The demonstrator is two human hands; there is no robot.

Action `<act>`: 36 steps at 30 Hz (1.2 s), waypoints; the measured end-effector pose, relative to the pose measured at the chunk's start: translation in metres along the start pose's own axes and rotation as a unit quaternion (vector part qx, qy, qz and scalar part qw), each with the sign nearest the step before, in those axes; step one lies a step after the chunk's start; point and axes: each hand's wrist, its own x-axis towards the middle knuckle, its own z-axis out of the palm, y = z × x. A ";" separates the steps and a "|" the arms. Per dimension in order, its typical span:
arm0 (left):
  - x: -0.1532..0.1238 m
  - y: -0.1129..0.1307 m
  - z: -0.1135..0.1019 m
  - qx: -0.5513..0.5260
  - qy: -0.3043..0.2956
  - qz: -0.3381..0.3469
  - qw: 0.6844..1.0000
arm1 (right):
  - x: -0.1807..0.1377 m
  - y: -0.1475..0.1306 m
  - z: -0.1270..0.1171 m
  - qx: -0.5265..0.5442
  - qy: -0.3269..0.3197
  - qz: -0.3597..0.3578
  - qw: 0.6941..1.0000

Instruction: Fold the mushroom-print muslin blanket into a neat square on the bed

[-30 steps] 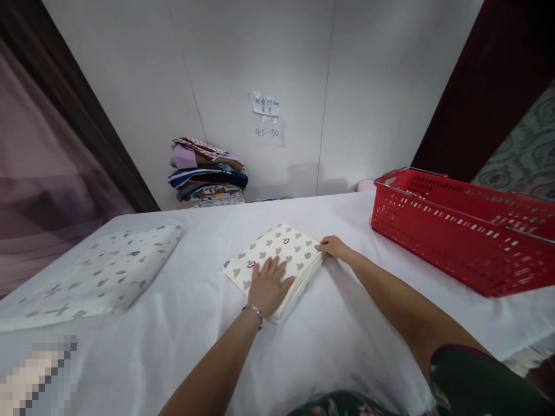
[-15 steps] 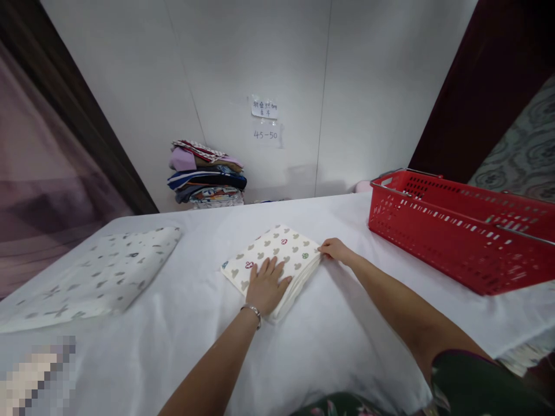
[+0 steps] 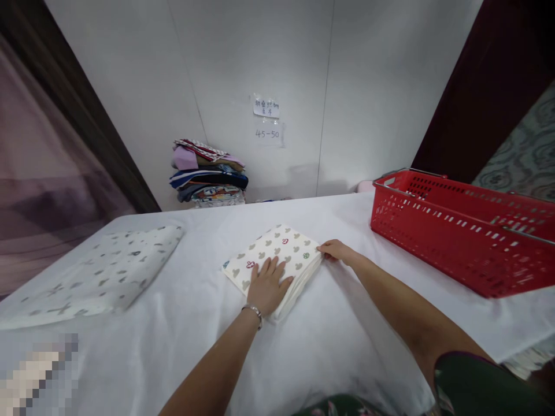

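Note:
A folded cream cloth [image 3: 271,244] with a print of grey mouse-head shapes and a few red, green and blue ones lies in the middle of the white-covered table [image 3: 191,352]. Its layers show along the near right edge. My left hand [image 3: 267,284] rests flat on top of it, fingers spread, a silver bracelet at the wrist. At the cloth's right corner, my right hand [image 3: 336,251] pinches the layers between thumb and fingers; the fingertips are partly hidden from view.
Further left lies another white patterned cloth [image 3: 108,271], spread flat. A red perforated basket [image 3: 451,242] with metal handles stands on the right. Against the wall behind is a stack of folded fabrics [image 3: 210,176]. Paper signs [image 3: 266,121] are taped above.
Both hands keep their places on the folded cloth, which has not visibly moved. The whole view has shifted very slightly.

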 end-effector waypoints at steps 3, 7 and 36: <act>0.000 0.000 0.002 -0.003 0.001 0.000 1.000 | 0.002 0.001 0.004 -0.018 0.004 -0.008 1.000; -0.001 0.000 0.002 -0.006 0.005 0.000 1.000 | 0.005 0.005 0.004 -0.064 0.015 -0.034 0.997; -0.004 -0.011 -0.013 -0.109 0.099 -0.030 0.989 | 0.041 -0.045 0.068 -0.174 -0.020 -0.227 0.958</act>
